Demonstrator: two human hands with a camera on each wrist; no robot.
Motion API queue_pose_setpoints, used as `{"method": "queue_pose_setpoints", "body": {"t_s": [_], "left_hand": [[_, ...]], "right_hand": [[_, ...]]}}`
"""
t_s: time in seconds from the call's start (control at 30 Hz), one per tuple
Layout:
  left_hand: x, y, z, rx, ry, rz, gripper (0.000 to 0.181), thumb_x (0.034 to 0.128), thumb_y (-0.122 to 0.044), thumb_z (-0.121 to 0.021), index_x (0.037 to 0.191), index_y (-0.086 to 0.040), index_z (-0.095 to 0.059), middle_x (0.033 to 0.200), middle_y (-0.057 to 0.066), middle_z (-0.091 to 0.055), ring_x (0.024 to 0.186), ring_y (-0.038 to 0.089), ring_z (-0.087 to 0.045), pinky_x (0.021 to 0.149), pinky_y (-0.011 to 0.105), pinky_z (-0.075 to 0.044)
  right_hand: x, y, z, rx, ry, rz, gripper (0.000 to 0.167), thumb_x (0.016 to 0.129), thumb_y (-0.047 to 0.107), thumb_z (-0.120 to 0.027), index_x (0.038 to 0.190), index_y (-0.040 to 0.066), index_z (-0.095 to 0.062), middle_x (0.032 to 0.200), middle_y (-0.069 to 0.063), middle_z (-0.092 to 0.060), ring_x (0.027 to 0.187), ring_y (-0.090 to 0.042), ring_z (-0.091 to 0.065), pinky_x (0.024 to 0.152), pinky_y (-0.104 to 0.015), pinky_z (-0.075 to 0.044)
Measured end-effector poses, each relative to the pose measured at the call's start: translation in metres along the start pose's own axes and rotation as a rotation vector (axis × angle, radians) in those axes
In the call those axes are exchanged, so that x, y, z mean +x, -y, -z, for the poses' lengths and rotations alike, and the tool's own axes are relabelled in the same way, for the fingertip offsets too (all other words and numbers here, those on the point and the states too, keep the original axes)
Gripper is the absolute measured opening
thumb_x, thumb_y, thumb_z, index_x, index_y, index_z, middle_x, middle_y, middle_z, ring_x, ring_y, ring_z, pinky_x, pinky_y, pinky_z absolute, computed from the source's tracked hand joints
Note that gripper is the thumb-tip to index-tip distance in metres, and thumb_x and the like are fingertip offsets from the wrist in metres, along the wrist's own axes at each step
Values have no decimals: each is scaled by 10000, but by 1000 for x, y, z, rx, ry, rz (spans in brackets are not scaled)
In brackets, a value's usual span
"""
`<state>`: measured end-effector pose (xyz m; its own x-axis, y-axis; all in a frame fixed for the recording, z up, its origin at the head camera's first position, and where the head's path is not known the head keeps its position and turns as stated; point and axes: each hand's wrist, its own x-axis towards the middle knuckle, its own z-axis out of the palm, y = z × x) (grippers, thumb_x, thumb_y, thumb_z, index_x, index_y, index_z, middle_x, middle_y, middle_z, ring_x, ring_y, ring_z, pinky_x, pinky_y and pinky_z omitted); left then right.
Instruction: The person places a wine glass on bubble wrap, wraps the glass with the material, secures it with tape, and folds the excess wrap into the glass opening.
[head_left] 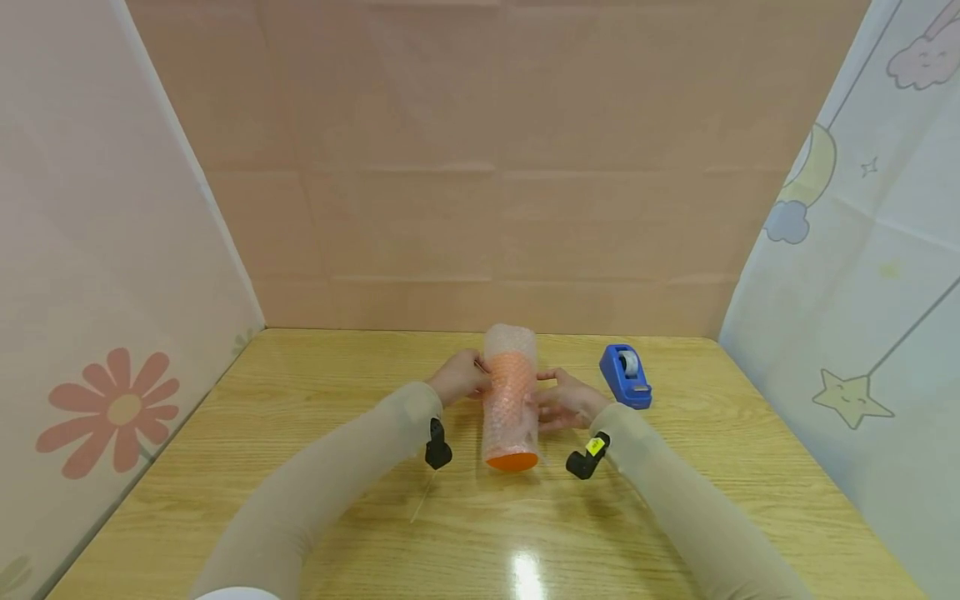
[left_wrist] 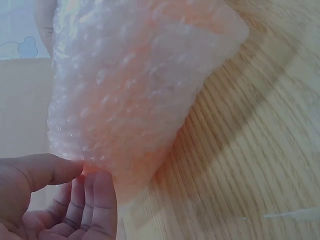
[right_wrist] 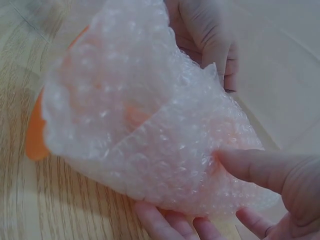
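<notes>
An orange object rolled in clear bubble wrap (head_left: 510, 400) lies lengthwise on the table between both hands. Its flat orange end (head_left: 513, 462) shows at the near side; the rest is blurred by the wrap. My left hand (head_left: 459, 377) is at its left side, and the left wrist view has thumb and fingertips pinching the bubble wrap (left_wrist: 120, 95). From the right, my right hand (head_left: 566, 400) grips the roll. In the right wrist view its thumb presses on the bubble wrap (right_wrist: 165, 145) while the fingers (right_wrist: 155, 220) curl beneath. A loose flap of wrap overlaps there.
A blue tape dispenser (head_left: 621, 379) with a roll of clear tape stands right of the roll, towards the back. The wooden table (head_left: 360, 533) meets a beige back panel (head_left: 480, 250); patterned side panels stand left and right.
</notes>
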<state>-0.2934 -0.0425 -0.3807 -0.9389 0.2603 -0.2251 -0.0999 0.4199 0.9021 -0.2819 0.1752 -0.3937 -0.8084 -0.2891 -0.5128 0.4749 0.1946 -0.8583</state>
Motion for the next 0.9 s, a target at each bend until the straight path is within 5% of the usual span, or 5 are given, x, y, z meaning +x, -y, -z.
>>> {"method": "queue_pose_setpoints", "body": {"t_s": [0.13,0.27,0.5,0.9], "left_hand": [[-2,-3,-4,18,14,-9,35,871,6,-549,877,-13,-521,812,64,-518,718,178,-552,803,419,-573],[-3,-4,-4,-4,25,20,135,939,-95,-489,810,-54,-490,793,60,-514,703,171,-554,838,440,-561],[-4,-6,-2,-17,42,51,242,919,-238,-638,856,-49,-502,836,68,-548,747,187,-606,870,439,-550],[-4,-6,-3,-26,38,44,277,894,-185,-691,742,-73,-489,751,29,-527,685,151,-556,850,419,-560]], "right_hand": [[0,0,0,-17,4,2,671,926,76,-634,1436,130,-203,1262,-255,-470,976,-319,-628,846,-487,-553],[0,-1,0,-21,4,-4,680,919,84,-645,1440,137,-212,1247,-248,-485,974,-320,-632,840,-474,-558],[0,-1,1,-9,5,-6,665,927,70,-627,1444,150,-216,1263,-244,-471,989,-317,-614,851,-475,-555],[0,0,1,0,16,5,688,923,58,-629,1447,133,-189,1262,-242,-456,977,-305,-620,856,-488,-550]]}}
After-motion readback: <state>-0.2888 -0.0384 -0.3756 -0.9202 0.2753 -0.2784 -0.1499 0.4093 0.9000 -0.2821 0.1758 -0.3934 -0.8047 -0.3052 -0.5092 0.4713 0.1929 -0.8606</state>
